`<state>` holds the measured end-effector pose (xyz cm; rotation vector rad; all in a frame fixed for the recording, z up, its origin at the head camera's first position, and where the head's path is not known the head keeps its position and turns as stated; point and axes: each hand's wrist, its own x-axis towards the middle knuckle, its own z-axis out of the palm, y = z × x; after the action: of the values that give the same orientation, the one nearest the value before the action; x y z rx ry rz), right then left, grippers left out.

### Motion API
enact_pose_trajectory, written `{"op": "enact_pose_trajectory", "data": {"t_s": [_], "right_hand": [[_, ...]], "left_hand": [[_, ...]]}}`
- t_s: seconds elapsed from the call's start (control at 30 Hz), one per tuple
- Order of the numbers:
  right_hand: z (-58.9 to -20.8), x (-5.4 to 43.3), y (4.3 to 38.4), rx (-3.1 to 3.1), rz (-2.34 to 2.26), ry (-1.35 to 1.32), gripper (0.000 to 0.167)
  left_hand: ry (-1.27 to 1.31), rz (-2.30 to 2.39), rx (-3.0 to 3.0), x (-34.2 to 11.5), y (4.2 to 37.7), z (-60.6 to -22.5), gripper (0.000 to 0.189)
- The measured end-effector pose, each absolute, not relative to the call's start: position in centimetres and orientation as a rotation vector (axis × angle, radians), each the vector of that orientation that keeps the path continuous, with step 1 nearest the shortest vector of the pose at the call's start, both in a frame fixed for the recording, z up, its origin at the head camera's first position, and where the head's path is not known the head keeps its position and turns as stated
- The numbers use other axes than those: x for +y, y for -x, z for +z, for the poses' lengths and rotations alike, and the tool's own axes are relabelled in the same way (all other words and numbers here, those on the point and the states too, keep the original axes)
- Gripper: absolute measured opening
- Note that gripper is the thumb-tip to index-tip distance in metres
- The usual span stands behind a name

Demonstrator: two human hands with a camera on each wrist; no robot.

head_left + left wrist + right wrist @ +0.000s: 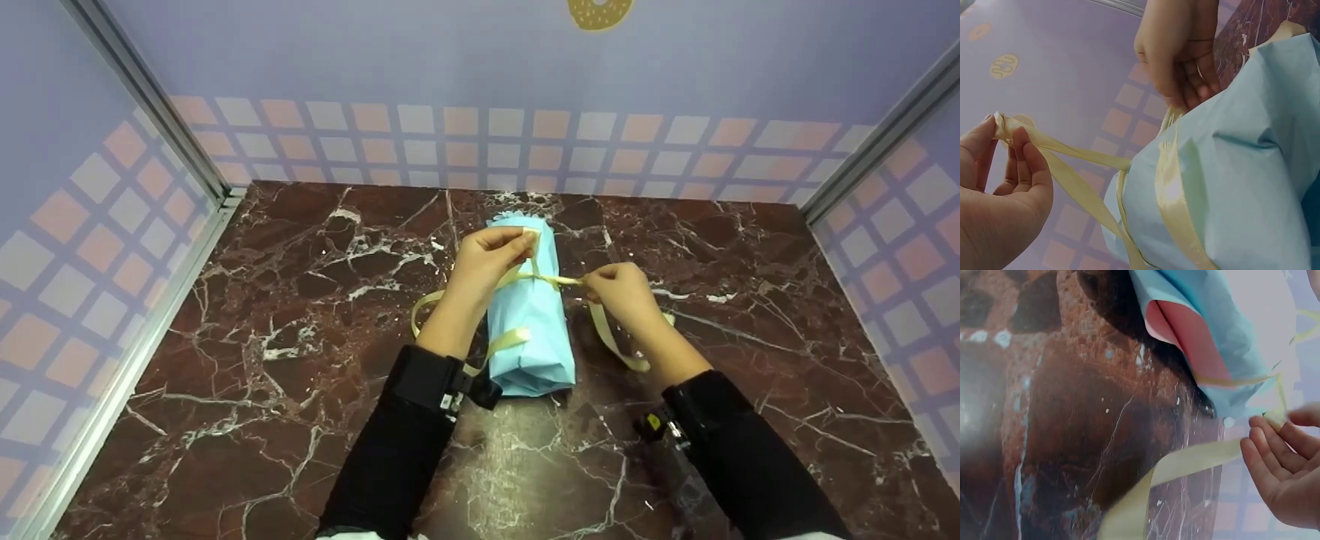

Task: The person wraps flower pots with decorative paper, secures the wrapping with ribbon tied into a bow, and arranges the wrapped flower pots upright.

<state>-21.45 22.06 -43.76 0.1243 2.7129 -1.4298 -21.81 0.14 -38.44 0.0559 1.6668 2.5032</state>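
Observation:
A bundle wrapped in light blue paper (529,322) lies lengthwise on the table, a pale yellow ribbon (536,277) crossed around its upper part. My left hand (491,259) pinches one part of the ribbon between thumb and fingertips, raised above the bundle; the left wrist view shows the ribbon (1084,154) stretched from those fingertips to the paper. To the right of the bundle, my right hand (621,292) pinches the other part, drawn out sideways, and its tail (1185,464) hangs down to the table. A pink inner side of the paper (1188,337) shows in the right wrist view.
The dark red marbled table (300,427) is bounded by lilac walls (375,60) with pink and white checks at the back and both sides. A loose ribbon loop (425,304) lies left of the bundle, partly behind my left forearm.

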Motion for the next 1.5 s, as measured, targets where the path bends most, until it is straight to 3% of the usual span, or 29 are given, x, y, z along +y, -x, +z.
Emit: {"op": "enact_pose_trajectory", "data": {"t_s": [0.27,0.53,0.7,0.97,1.3,1.4,1.5], "right_hand": [[-43.5,20.1,22.0,3.036,-1.44,0.013,0.014],[-42.7,17.7,22.7,2.979,-1.515,0.355,0.047],[-42.5,16.8,22.5,2.768,-1.602,0.479,0.058],[-42.4,14.9,21.9,2.682,-1.752,0.45,0.028],[-42.2,13.6,21.7,2.757,-1.803,0.229,0.006],[-41.9,13.8,21.7,2.813,-1.755,0.281,0.001],[-41.5,14.2,21.6,2.804,-1.708,0.318,0.007]], "left_hand": [[-0.068,2.51,1.655,0.3,21.7,-38.4,0.013],[-0.095,2.496,1.664,0.1,21.7,-38.4,0.016],[-0.098,2.514,1.634,0.2,21.7,-38.3,0.012],[-0.131,2.508,1.646,0.3,21.7,-38.3,0.014],[-0.15,2.487,1.711,0.4,21.6,-38.2,0.016],[-0.152,2.475,1.714,0.2,21.6,-38.1,0.018],[-0.133,2.467,1.711,0.1,21.5,-38.1,0.019]]}}
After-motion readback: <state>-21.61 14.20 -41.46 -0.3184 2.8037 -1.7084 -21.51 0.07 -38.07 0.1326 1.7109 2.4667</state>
